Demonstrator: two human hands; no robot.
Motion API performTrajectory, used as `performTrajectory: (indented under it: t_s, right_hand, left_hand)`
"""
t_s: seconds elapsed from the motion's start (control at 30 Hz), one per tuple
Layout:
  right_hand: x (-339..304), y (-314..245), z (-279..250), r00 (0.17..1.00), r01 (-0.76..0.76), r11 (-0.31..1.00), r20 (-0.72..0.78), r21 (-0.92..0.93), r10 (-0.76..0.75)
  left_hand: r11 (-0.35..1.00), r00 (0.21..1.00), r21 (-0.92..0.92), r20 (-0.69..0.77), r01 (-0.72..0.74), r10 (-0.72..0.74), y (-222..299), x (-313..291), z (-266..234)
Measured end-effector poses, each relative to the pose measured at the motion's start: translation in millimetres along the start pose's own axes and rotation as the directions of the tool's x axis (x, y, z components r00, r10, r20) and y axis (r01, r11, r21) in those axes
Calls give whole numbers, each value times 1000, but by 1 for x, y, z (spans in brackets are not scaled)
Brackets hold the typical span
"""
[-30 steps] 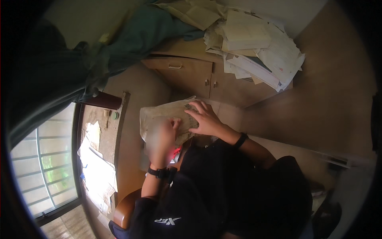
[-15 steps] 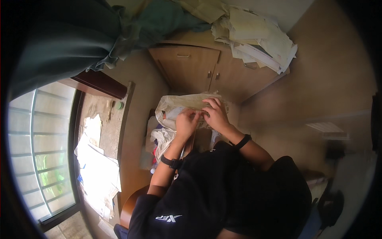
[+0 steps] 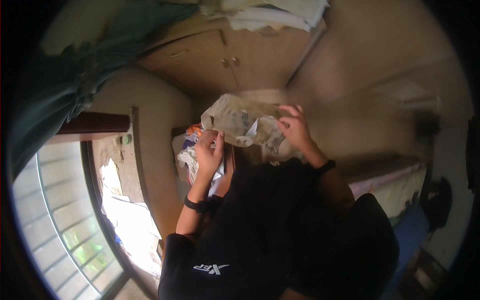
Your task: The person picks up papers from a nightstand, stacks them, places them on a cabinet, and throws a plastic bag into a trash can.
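A wrinkled, pale beige plastic bag (image 3: 227, 116) with dark print hangs spread out between my two hands. My left hand (image 3: 207, 152) is at its lower left edge, thumb up and fingers bent, closed on the plastic. At the opposite edge, my right hand (image 3: 298, 132) pinches the bag between thumb and fingers, the grip slightly blurred. Below and left of the bag, next to my left hand, lies a heap of crumpled white cloth or plastic (image 3: 187, 159). A bright orange item (image 3: 194, 129) shows at the top of that heap.
Wooden cabinet doors (image 3: 200, 62) stand ahead, with stacked papers (image 3: 270, 17) on top. Dark green curtains (image 3: 75, 90) hang at the left above a slatted window (image 3: 65, 210). White papers (image 3: 132, 225) cover the sill beside it. A blurred bed-like surface (image 3: 385, 182) lies at the right.
My hands have moved apart from close together, stretching the bag wider between them and turning its printed side into view. The head view has shifted, so the cabinet sits higher.
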State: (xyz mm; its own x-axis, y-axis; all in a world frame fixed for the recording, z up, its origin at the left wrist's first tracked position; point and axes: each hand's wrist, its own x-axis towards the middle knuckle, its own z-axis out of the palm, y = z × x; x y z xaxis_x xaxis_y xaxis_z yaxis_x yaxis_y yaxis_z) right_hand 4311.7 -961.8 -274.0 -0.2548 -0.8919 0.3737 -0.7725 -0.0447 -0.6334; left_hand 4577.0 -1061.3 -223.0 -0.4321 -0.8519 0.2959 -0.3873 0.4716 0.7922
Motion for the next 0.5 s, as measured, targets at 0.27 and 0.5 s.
performTrajectory:
  t_s: [0.27, 0.5]
  right_hand:
    - [-125, 91, -139, 967, -199, 980, -158, 25, 200]
    - [-253, 143, -290, 827, -438, 898, -371, 48, 423]
  left_hand:
    - [914, 283, 222, 902, 341, -325, 65, -19, 122]
    - [997, 160, 9, 987, 77, -21, 145, -29, 286]
